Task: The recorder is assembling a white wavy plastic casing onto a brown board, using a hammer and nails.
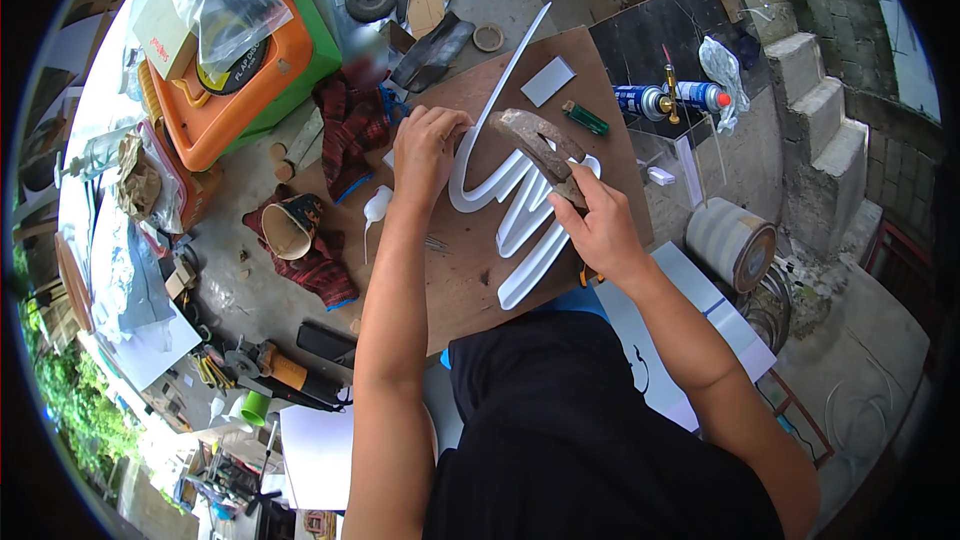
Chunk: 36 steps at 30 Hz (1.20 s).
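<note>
A long white strip [500, 75], bent into a hook and joined to a zigzag of white channel-like pieces [530, 258], lies over a brown board. My left hand [430, 148] is closed, its fingertips pinching the strip's edge near the bend. My right hand [603, 230] grips a worn, brownish, curved block [538, 140] with a slot along it; the block rests over the upper part of the white zigzag and hides some of it. I cannot tell whether it is wood or stone. A small white rectangular piece [548, 82] and a green lighter [585, 118] lie just beyond the block.
Left of the board [470, 305] are dark red knit gloves [352, 120], a paper cup [290, 227] and a white dropper bottle [378, 204]. An orange-and-green toolbox [190, 125] stands farther left. At right lie blue gas canisters [640, 100] with a torch head, beside concrete steps [825, 110].
</note>
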### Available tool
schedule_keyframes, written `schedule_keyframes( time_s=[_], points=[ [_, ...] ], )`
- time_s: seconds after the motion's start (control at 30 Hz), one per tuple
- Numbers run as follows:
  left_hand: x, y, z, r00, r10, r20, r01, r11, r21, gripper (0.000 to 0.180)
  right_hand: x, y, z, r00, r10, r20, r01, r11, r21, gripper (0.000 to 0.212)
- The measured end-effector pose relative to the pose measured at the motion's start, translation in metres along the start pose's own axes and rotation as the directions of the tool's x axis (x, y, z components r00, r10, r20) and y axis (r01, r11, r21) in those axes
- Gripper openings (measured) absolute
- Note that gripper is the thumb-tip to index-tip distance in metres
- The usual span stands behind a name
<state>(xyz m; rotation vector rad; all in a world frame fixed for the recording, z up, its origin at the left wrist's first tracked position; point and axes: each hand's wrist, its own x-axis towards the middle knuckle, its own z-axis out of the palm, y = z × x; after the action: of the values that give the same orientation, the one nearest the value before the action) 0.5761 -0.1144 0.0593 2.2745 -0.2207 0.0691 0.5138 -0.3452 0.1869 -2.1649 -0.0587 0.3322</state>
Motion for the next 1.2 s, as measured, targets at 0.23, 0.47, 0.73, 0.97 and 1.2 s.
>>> schedule_keyframes(
  time_s=[0.23,0.47,0.73,0.97,1.2],
  points=[
    [0.0,-0.001,0.001,1.0,0.021,0.009,-0.022,0.998,0.052,0.007,0.018,0.0,0.01,0.998,-0.047,0.051,0.051,0.997,-0.062,0.034],
    [-0.001,-0.002,-0.002,1.0,0.006,0.009,-0.007,0.998,0.065,0.009,0.023,0.002,0.02,0.996,-0.02,0.09,0.034,0.986,-0.164,0.035],
    [0.001,-0.005,-0.001,0.999,0.043,0.021,-0.045,0.993,0.109,0.01,0.03,-0.002,0.019,0.99,-0.122,0.072,0.136,0.966,-0.22,0.036],
    [-0.002,-0.006,0.001,0.999,0.036,0.0,-0.036,0.996,0.08,0.008,0.03,0.008,0.022,0.985,-0.14,0.099,0.159,0.962,-0.223,0.036],
    [-0.002,-0.006,0.003,0.999,0.037,-0.019,-0.036,0.998,0.058,0.006,0.029,0.008,0.022,0.987,-0.099,0.124,0.127,0.962,-0.242,0.036]
  ],
)
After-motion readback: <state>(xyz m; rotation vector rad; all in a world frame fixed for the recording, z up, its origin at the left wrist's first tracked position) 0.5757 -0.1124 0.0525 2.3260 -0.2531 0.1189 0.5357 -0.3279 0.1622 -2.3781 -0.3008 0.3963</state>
